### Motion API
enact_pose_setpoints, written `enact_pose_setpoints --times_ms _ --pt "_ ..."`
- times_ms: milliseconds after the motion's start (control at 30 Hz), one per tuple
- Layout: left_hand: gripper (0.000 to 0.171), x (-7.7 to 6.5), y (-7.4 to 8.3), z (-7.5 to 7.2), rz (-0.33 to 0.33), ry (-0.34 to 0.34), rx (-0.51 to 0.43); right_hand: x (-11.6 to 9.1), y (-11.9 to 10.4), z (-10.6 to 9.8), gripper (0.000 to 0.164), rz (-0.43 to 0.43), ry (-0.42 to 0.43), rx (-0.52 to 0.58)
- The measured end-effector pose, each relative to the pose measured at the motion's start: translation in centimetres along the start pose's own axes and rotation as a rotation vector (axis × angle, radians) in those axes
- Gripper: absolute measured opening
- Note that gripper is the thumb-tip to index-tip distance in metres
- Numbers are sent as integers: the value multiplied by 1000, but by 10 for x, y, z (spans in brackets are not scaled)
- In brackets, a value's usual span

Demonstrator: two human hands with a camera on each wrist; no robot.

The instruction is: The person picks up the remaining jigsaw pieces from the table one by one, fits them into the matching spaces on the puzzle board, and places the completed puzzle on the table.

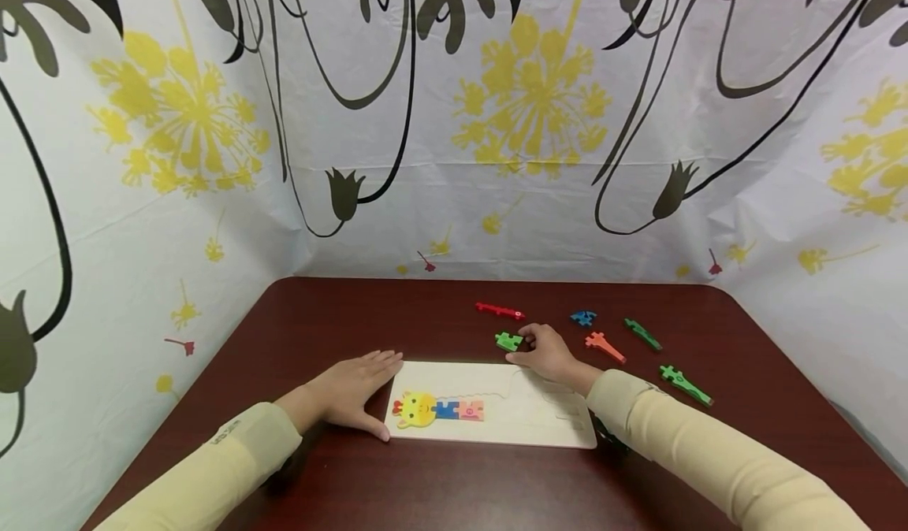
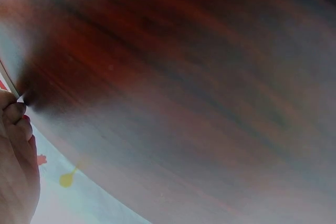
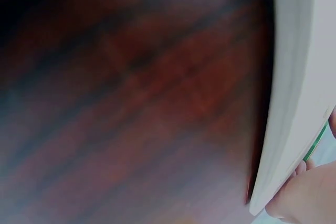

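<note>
A pale wooden puzzle board [image 1: 525, 417] lies on the table, with a yellow giraffe head [image 1: 416, 410], a blue piece [image 1: 446, 410] and a pink piece [image 1: 471, 410] set in it. My left hand [image 1: 358, 389] rests at the board's left edge, fingers straight and thumb spread. Beyond the board's far edge, my right hand [image 1: 549, 354] pinches a green puzzle piece [image 1: 507, 341] by its right side, thumb nearer me. In the right wrist view, a green edge [image 3: 315, 142] shows between thumb and fingers. Only part of the left hand [image 2: 18, 156] appears in the left wrist view.
Loose pieces lie on the dark red table [image 1: 340, 476] behind and right of the board: a red one [image 1: 500, 310], a blue one [image 1: 584, 318], an orange one [image 1: 605, 347] and two long green ones [image 1: 642, 334]. A patterned cloth [image 1: 454, 224] hangs behind the table.
</note>
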State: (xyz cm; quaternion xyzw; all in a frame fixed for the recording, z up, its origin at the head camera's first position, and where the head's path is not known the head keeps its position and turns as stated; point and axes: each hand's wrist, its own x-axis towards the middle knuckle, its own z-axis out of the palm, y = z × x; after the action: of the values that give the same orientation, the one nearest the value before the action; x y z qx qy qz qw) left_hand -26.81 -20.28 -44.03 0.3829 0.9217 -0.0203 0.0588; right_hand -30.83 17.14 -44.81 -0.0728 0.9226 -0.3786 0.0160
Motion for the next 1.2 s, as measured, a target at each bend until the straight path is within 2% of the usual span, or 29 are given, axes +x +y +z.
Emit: enact_pose_setpoints --times_ms 600,1200 --pt "118 -2 4 -6 -10 -12 -25 0 -1 1 46 -10 25 -15" --pt "119 -2 5 -4 -15 -24 -10 1 -4 1 36 4 24 -21"
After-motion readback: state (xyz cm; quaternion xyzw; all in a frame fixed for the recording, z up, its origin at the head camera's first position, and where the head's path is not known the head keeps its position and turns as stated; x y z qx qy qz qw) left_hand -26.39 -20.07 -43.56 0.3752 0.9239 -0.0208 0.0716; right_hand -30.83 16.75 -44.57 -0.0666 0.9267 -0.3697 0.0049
